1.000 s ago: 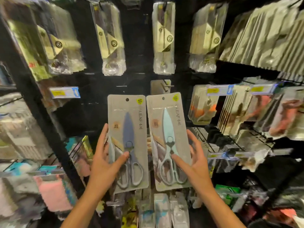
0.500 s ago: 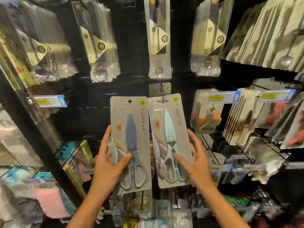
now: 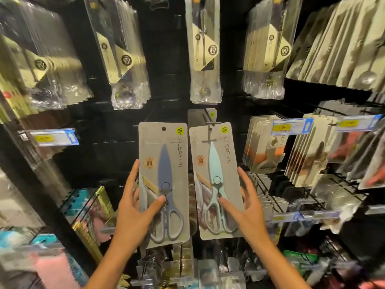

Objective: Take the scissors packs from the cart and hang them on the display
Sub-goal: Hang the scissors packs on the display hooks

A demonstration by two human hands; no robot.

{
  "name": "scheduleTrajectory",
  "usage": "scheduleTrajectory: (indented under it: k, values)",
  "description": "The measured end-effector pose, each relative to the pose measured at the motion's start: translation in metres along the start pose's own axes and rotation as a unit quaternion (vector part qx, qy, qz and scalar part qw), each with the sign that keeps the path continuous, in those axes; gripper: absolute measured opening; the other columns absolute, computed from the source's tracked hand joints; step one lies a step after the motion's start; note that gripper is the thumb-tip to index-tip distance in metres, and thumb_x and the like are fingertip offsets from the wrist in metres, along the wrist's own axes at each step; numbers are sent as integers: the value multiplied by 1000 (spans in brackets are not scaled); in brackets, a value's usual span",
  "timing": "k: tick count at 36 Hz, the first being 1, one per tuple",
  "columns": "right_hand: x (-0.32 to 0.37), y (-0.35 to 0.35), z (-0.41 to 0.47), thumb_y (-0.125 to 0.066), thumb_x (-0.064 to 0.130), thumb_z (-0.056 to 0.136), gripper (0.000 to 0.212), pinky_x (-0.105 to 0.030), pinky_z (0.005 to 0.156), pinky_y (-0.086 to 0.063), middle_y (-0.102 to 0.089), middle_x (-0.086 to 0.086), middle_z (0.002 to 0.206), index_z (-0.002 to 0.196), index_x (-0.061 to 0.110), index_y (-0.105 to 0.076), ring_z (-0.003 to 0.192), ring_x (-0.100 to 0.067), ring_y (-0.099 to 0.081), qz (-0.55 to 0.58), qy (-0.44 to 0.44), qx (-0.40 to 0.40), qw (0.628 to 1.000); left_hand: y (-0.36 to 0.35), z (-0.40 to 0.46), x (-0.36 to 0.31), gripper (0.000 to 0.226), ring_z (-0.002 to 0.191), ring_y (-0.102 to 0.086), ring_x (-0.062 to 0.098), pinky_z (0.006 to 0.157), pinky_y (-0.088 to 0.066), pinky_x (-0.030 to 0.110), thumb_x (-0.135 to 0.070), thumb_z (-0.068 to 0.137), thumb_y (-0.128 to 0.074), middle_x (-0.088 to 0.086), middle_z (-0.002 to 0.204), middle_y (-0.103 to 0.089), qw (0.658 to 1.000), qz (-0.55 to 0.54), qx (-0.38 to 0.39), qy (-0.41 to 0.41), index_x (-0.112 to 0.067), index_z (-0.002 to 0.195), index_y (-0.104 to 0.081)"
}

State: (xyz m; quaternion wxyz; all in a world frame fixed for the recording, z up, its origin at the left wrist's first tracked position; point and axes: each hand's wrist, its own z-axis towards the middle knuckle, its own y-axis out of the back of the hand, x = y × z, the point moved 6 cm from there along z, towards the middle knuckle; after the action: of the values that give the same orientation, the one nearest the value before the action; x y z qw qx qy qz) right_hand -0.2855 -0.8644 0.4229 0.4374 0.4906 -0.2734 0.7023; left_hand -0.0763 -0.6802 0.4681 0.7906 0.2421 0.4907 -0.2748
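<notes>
Hands (image 3: 133, 215) (image 3: 248, 213) hold scissors packs (image 3: 164, 184) (image 3: 216, 180), seemingly at hook

The word "SALEAF" runs down the right edge of the grey pack with the dark blue scissors (image 3: 164, 184), under a small yellow round logo. The same word and logo are on the grey pack with the light blue scissors (image 3: 215, 180) just beside it. Each pack also has a small round sticker, but its marks are too small to read. A blue and yellow price tag (image 3: 291, 127) to the right says "4.00". The other price tags are too blurry to read.
</notes>
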Motion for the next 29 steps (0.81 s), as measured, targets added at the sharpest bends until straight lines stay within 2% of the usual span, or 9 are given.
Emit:
scheduleTrajectory:
  k: [8,10,13,15,18,21,23,26,29]
  values:
    - [-18,-7,13,-76,11,89,87,-23,100,-53,-46,35,147,154,46,-29,131,1,-54,-17,5,2,1000,-2,13,0,98,139,-53,17,109,-51,51,-19,81,-80,-17,157,-46,1000,9,4,-19,-66,149,-27]
    - [-21,-10,18,-73,12,91,87,-23,101,-53,-41,42,146,154,50,-25,131,5,-52,-24,5,12,1000,-3,17,-2,97,138,-54,15,108,-52,47,-18,82,-80,-16,156,-47,1000,13,2,-27,-69,147,-27]
    - [-23,-14,27,-68,16,97,87,-11,95,-50,-35,57,135,155,54,-15,122,21,-49,-67,7,23,997,-4,21,-4,97,136,-56,15,102,-56,34,-21,80,-80,-15,155,-48,999,10,2,-37,-71,144,-29]
    - [-26,-17,34,-64,23,99,88,-8,92,-49,-35,58,133,154,59,-5,117,22,-51,-111,9,26,993,-6,24,-4,97,134,-58,14,98,-57,25,-20,80,-80,-16,154,-49,999,4,2,-39,-68,147,-29]
    - [-31,-23,47,-61,33,100,89,-18,92,-52,-45,32,143,151,62,7,115,4,-58,-169,1,30,985,-7,26,-6,97,134,-58,14,101,-56,31,-18,81,-79,-21,154,-48,999,4,-3,-45,-63,150,-28]
    - [-43,-28,63,-57,41,101,89,-39,98,-57,-49,12,151,152,58,14,121,-12,-62,-213,2,41,976,-7,27,-8,97,135,-57,13,105,-55,43,-16,83,-78,-24,155,-45,999,6,-7,-47,-61,152,-27]
    - [-51,-30,75,-55,44,101,89,-49,96,-57,-50,6,153,151,58,17,123,-20,-64,-236,4,41,971,-7,29,-9,97,136,-56,12,107,-53,48,-17,82,-78,-21,156,-46,999,3,-9,-46,-61,152,-27]
    - [-62,-35,95,-54,46,100,91,-56,89,-59,-53,-1,151,149,58,23,118,-28,-67,-264,1,41,964,-6,31,-11,96,137,-55,15,107,-53,51,-20,82,-79,-16,157,-47,999,1,-12,-46,-63,151,-28]
    - [-70,-39,114,-51,49,101,91,-59,89,-57,-50,-4,153,146,58,28,117,-32,-66,-291,-3,47,955,-6,32,-15,95,137,-55,11,106,-54,40,-24,80,-79,-23,155,-46,999,7,-18,-47,-65,148,-28]
